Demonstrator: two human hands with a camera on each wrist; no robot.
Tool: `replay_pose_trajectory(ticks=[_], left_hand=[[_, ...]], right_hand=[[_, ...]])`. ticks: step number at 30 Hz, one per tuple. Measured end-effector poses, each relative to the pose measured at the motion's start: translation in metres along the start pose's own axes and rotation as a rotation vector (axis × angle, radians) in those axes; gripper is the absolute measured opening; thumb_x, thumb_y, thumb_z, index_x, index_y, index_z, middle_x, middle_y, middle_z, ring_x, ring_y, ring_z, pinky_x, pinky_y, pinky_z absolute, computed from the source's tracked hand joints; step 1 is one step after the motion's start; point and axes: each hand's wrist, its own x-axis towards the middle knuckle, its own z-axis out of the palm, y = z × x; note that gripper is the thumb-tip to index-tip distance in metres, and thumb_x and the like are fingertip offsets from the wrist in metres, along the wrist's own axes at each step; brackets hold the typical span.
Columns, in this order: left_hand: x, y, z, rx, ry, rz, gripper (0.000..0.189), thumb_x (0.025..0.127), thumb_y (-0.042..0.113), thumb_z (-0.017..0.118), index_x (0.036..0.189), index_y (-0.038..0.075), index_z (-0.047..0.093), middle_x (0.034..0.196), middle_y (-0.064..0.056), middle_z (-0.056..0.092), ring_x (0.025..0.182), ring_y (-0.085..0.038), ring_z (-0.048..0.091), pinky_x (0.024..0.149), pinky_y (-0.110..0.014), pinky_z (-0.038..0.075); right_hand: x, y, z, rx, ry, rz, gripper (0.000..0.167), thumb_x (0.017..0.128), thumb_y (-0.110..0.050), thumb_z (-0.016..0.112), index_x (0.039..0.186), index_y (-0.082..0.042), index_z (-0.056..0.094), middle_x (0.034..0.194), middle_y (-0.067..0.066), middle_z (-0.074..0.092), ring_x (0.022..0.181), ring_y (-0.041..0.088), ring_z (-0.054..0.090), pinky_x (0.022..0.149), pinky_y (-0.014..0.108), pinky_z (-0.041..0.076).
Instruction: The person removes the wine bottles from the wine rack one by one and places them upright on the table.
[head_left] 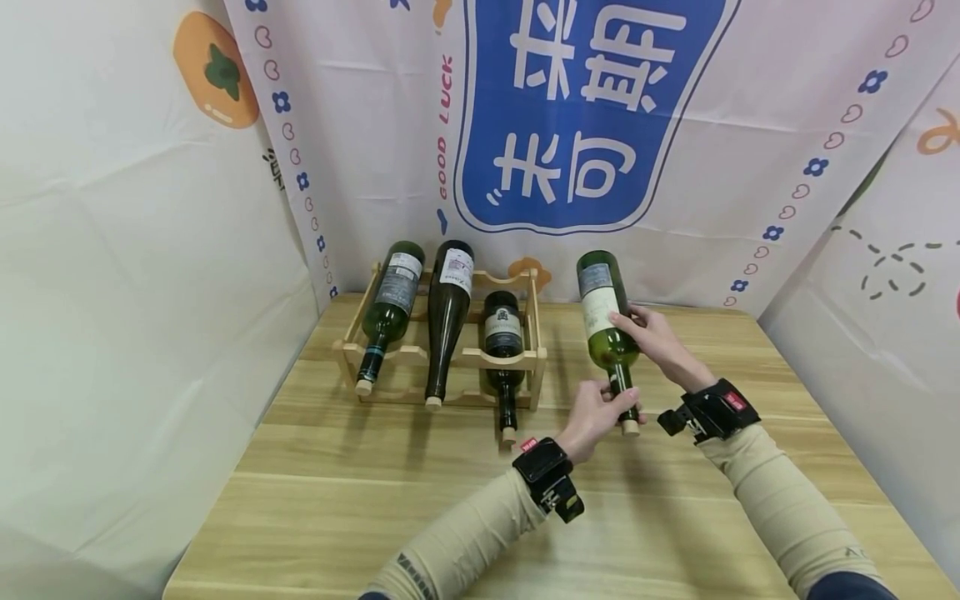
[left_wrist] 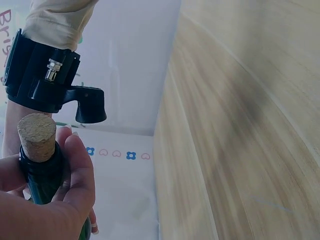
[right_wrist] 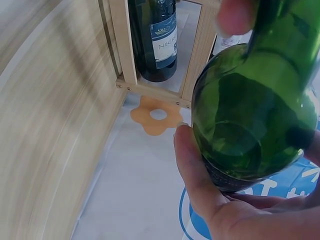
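From where I stand, I can see a table (head_left: 300, 500) of pale wood, its boards marked with long, streaky grain. Near its far edge, to the left, stands a wooden rack (head_left: 480, 358) with wavy rails, in two levels. Three bottles lie in this rack, their corks (head_left: 363, 387) toward the near side. On the upper level there are two – a green bottle (head_left: 397, 283) at the left and a slim dark bottle (head_left: 450, 312) beside it. The third bottle (head_left: 502, 325) is lower, at the right, and its neck passes under the upper front rail.

Held bottle (head_left: 597, 302) green, cork (left_wrist: 37, 137) tan, middle bottle (head_left: 448, 323) perhaps brown.
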Motion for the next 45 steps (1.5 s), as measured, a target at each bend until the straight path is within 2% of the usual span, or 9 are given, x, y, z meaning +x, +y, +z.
replay_pose_trajectory(ticks=[7, 13, 19, 23, 27, 31, 34, 42, 45], left_hand=[[0.001, -0.002, 0.006, -0.002, 0.007, -0.008, 0.015, 0.093, 0.011, 0.063, 0.100, -0.002, 0.065, 0.098, -0.029, 0.068, 0.064, -0.012, 0.067, 0.059, -0.022, 0.058], [0.004, -0.003, 0.010, -0.005, 0.012, -0.003, 0.013, 0.092, 0.010, 0.064, 0.098, -0.002, 0.065, 0.083, -0.016, 0.070, 0.067, -0.020, 0.070, 0.059, -0.024, 0.059], [0.006, -0.005, 0.014, -0.007, 0.012, -0.004, 0.013, 0.092, 0.009, 0.064, 0.097, -0.003, 0.065, 0.097, -0.032, 0.067, 0.061, -0.012, 0.066, 0.063, -0.029, 0.061], [0.006, -0.006, 0.015, 0.005, 0.004, -0.007, 0.017, 0.092, 0.009, 0.063, 0.099, -0.006, 0.065, 0.088, -0.025, 0.069, 0.060, -0.011, 0.065, 0.064, -0.031, 0.061], [0.007, -0.006, 0.016, 0.017, 0.003, -0.012, 0.015, 0.092, 0.009, 0.064, 0.098, -0.005, 0.065, 0.083, -0.019, 0.071, 0.062, -0.014, 0.067, 0.066, -0.033, 0.061], [0.009, -0.005, 0.017, 0.024, 0.005, -0.015, 0.013, 0.091, 0.010, 0.065, 0.096, -0.002, 0.066, 0.083, -0.019, 0.071, 0.074, -0.032, 0.072, 0.064, -0.031, 0.061], [0.009, -0.004, 0.018, 0.021, 0.002, -0.016, 0.013, 0.091, 0.010, 0.065, 0.097, -0.002, 0.066, 0.086, -0.023, 0.071, 0.082, -0.038, 0.072, 0.061, -0.028, 0.060], [0.010, -0.005, 0.018, 0.011, -0.027, -0.012, 0.021, 0.092, 0.010, 0.064, 0.103, -0.008, 0.064, 0.096, -0.033, 0.068, 0.081, -0.037, 0.072, 0.060, -0.025, 0.059], [0.011, -0.006, 0.019, -0.011, -0.032, -0.008, 0.023, 0.092, 0.009, 0.063, 0.105, -0.010, 0.063, 0.094, -0.032, 0.068, 0.083, -0.039, 0.072, 0.060, -0.025, 0.059]], right_hand=[[-0.004, 0.003, -0.004, -0.015, 0.005, 0.002, 0.069, 0.099, -0.041, 0.050, 0.146, 0.007, 0.030, 0.111, 0.021, 0.063, 0.076, 0.001, 0.064, 0.071, 0.018, 0.055], [-0.006, 0.004, -0.008, -0.022, 0.004, 0.013, 0.072, 0.099, -0.042, 0.048, 0.147, 0.007, 0.027, 0.121, 0.031, 0.057, 0.078, 0.001, 0.064, 0.073, 0.017, 0.054], [-0.008, 0.006, -0.012, -0.026, 0.001, 0.029, 0.074, 0.099, -0.043, 0.049, 0.148, 0.007, 0.025, 0.125, 0.033, 0.054, 0.079, 0.000, 0.063, 0.074, 0.017, 0.054], [-0.009, 0.009, -0.013, -0.019, -0.005, 0.040, 0.075, 0.099, -0.043, 0.048, 0.149, 0.007, 0.023, 0.129, 0.034, 0.051, 0.079, -0.001, 0.062, 0.074, 0.017, 0.054], [-0.009, 0.010, -0.015, -0.011, -0.004, 0.050, 0.076, 0.099, -0.044, 0.048, 0.149, 0.007, 0.022, 0.131, 0.034, 0.050, 0.080, -0.001, 0.062, 0.074, 0.016, 0.053], [-0.009, 0.010, -0.017, 0.006, -0.003, 0.050, 0.076, 0.099, -0.044, 0.048, 0.149, 0.007, 0.022, 0.132, 0.035, 0.049, 0.080, -0.001, 0.063, 0.075, 0.017, 0.054], [-0.008, 0.010, -0.018, 0.016, -0.004, 0.047, 0.076, 0.099, -0.044, 0.048, 0.149, 0.007, 0.020, 0.133, 0.035, 0.047, 0.080, -0.001, 0.063, 0.076, 0.017, 0.054], [-0.010, 0.012, -0.020, 0.025, -0.003, 0.049, 0.076, 0.099, -0.045, 0.048, 0.151, 0.004, 0.020, 0.133, 0.034, 0.048, 0.081, 0.001, 0.064, 0.076, 0.018, 0.055], [-0.011, 0.013, -0.020, 0.024, -0.002, 0.042, 0.075, 0.100, -0.045, 0.047, 0.151, 0.002, 0.020, 0.132, 0.034, 0.049, 0.081, 0.002, 0.064, 0.075, 0.019, 0.055]])
